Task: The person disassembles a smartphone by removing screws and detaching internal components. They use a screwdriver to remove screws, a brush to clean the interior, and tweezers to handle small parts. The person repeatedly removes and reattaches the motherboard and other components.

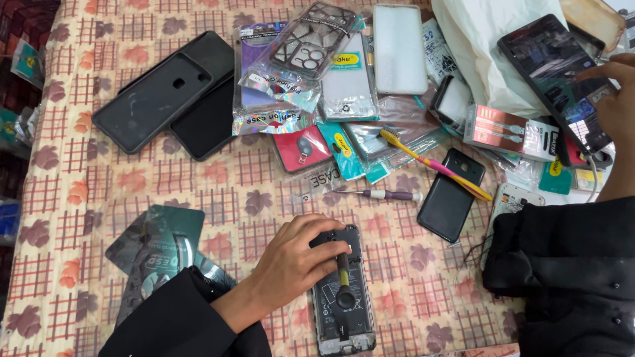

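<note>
An opened phone (342, 324) with its back cover off lies on the patterned cloth near the bottom centre. My left hand (297, 261) rests on its top end and pinches a small tool (344, 284) with a yellowish shaft and a black round handle that lies along the phone. At the top right my right hand (618, 99) holds a black smartphone (552, 73) with a lit screen, tilted, one finger on the glass. Black sleeves cover both my arms.
Two black phone cases (159, 99) lie at the upper left, with packaged cases (297, 73) beside them. A yellow and pink toothbrush (430, 162), a purple-handled screwdriver (387, 195), a black back cover (451, 195), a boxed cable (509, 132), a white bag (489, 46) and teal screen-protector packs (159, 244) lie around.
</note>
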